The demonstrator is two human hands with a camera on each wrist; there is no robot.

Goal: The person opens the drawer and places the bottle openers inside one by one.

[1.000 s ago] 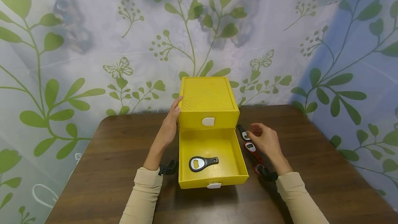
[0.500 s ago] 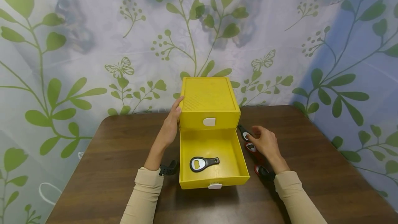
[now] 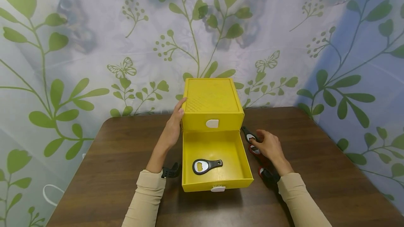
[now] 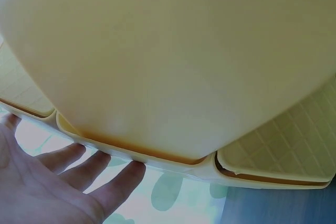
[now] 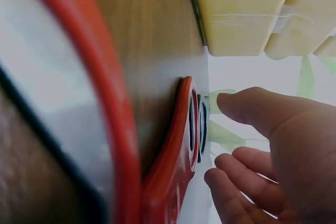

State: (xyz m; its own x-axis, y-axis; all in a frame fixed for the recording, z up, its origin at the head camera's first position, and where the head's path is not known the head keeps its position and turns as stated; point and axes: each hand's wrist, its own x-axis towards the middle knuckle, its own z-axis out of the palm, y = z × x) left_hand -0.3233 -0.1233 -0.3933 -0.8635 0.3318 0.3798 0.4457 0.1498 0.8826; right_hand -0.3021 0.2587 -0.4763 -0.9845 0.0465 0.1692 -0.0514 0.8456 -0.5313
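In the head view, a two-drawer yellow plastic cabinet (image 3: pixel 211 95) stands mid-table with its lower drawer (image 3: pixel 225 144) pulled out. A black bottle opener (image 3: pixel 215 164) lies in that drawer. My left hand (image 3: pixel 170 130) rests with extended fingers against the cabinet's left side; its fingers (image 4: pixel 123 184) lie along the side's edge in the left wrist view. Right of the cabinet, my right hand (image 3: pixel 270 146) reaches over a second black bottle opener (image 3: pixel 246 131), thumb and fingers apart. A red bottle opener (image 3: pixel 254 149) lies just nearer, partly under the hand.
Another red bottle opener (image 3: pixel 260 171) lies nearer on the brown table (image 3: pixel 132 171), partly hidden by the right wrist; it looms large in the right wrist view. A white curtain (image 3: pixel 94 90) with green leaves hangs behind the table. The upper drawer front (image 3: pixel 194 120) is closed.
My right hand has lowered slightly toward the black bottle opener beside the cabinet, its thumb now overlapping that opener's head. The left hand stays against the cabinet, and the view shifts slightly.
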